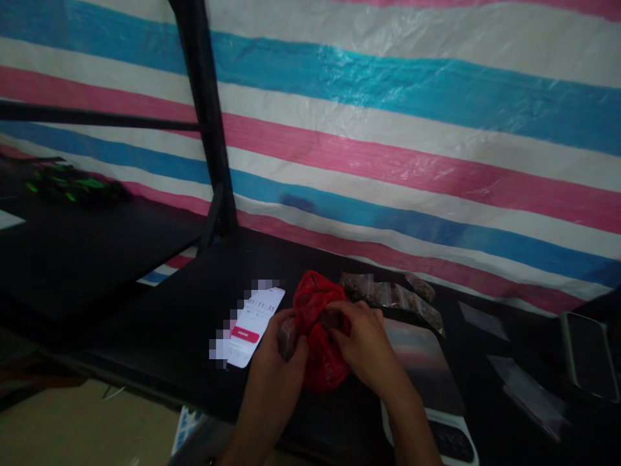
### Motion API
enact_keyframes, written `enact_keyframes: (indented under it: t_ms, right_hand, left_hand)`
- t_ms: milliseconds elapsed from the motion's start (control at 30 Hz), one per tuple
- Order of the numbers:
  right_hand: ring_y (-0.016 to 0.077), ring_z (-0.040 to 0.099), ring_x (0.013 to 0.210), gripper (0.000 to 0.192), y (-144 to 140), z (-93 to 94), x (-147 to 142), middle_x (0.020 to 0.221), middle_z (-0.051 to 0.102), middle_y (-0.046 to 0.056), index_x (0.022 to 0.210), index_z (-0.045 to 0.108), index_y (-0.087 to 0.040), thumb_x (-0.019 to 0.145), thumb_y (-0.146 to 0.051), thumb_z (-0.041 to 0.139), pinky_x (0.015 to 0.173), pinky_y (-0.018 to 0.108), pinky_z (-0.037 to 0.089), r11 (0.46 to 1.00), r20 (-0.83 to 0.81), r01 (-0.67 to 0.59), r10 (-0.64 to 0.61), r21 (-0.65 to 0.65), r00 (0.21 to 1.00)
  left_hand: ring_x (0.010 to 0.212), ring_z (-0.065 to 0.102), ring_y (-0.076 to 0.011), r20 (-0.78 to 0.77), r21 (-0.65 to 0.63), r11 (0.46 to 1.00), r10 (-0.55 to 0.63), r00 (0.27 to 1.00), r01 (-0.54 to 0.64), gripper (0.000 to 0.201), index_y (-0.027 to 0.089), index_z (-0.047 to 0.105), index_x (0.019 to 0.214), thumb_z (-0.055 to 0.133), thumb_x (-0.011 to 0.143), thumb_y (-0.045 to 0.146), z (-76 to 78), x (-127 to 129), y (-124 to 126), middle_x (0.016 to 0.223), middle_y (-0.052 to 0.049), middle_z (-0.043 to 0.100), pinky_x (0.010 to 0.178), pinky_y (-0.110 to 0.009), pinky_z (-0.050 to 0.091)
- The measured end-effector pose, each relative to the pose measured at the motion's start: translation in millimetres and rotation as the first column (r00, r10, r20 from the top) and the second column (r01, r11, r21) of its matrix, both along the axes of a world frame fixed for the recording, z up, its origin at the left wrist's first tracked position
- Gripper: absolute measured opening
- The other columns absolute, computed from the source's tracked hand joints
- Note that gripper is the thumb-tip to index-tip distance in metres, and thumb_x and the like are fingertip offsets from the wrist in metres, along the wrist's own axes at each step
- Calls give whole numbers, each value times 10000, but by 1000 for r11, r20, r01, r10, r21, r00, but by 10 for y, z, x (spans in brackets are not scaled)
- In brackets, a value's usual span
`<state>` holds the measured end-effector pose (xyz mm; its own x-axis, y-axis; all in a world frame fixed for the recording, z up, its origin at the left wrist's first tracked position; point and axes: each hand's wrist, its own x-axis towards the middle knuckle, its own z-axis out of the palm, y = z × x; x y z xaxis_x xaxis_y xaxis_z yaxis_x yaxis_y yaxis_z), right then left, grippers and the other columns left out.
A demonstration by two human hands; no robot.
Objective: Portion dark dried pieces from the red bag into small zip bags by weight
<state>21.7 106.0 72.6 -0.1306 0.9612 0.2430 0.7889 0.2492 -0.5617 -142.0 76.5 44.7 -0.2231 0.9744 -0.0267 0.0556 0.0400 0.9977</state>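
Red plastic bag [317, 336] sits on black table [160, 323], just left of digital scale [427, 369]. Left hand [281, 353] fingers curled, pinching bag's left edge plus small filled packet [287, 338]. Right hand [361, 336] fingers closed on bag mouth. Advice: hold mouth open with steady grip, keep bag upright, avoid spilling contents. Phone [255, 323] lies near left; filled packets [392, 294] behind.

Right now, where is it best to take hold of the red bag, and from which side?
Probably at the bunched open top of the red bag, coming from above. The plastic is soft and crumpled, and gathers there. The left hand and right hand already grip it there, and its bulging lower part rests on the black table.
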Motion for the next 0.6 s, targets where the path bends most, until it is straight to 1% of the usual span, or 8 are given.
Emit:
enact_keyframes:
  t_ms: [133,267,300,367,433,467,533,600]
  right_hand:
    - [293,661,1024,497,59,-32,-120,1054,801,53,1134,790,-300,768,9,656,955,458,410,1000,-101,-12,10,-25,995]
    - [282,679,1046,480,116,-76,-197,1064,800,39,1108,796,-290,730,-30,656,998,466,438,993,-268,-10,-22,-118,963]
    - [276,689,1054,467,130,-81,-205,1065,801,36,1096,792,-278,718,-40,657,1008,462,451,990,-333,-26,-22,-138,943]
    - [257,714,1054,429,149,-77,-207,1058,804,32,1074,777,-255,706,-66,664,1008,436,488,983,-485,-95,7,-158,874]
    - [241,737,1028,374,151,-54,-191,1040,808,33,1054,769,-243,712,-112,696,971,397,532,974,-610,-167,40,-152,791]
    - [238,745,1018,348,146,-39,-177,1030,810,33,1047,769,-242,717,-140,722,946,382,549,971,-648,-187,48,-148,760]
    - [244,753,1018,327,124,-3,-138,1029,815,40,1052,774,-244,728,-200,775,911,368,573,968,-691,-199,41,-150,722]
    - [258,756,1039,349,91,40,-86,1065,820,57,1088,772,-244,741,-255,809,906,378,584,966,-717,-198,20,-165,697]
  left_hand:
    - [1118,729,-287,102,12,1000,2,995,-3,445,217,624,1239,669,818,352,-22,-59,31,1171,-87,749,996,-456,586]
    - [983,753,-261,193,8,999,36,981,-39,498,200,616,1201,707,751,393,45,-105,72,1061,-79,759,868,-399,620]
    - [943,753,-254,210,4,999,45,977,-47,505,198,617,1188,713,737,406,71,-113,79,1018,-71,757,827,-383,622]
    - [858,740,-234,229,0,998,67,971,-68,508,196,616,1166,720,722,418,116,-124,92,923,-46,744,748,-349,614]
    - [798,720,-216,234,7,997,76,969,-80,503,197,609,1165,726,724,410,139,-125,100,867,-26,729,701,-323,597]
    - [781,713,-211,235,12,996,78,969,-83,502,198,606,1171,727,730,405,142,-121,103,859,-22,726,686,-317,591]
    - [800,713,-213,215,32,994,92,972,-101,482,205,607,1185,730,761,398,132,-103,101,899,-28,729,702,-323,592]
    - [905,727,-232,165,78,985,137,977,-152,457,219,611,1211,727,803,390,109,-72,90,1014,-51,734,785,-351,604]
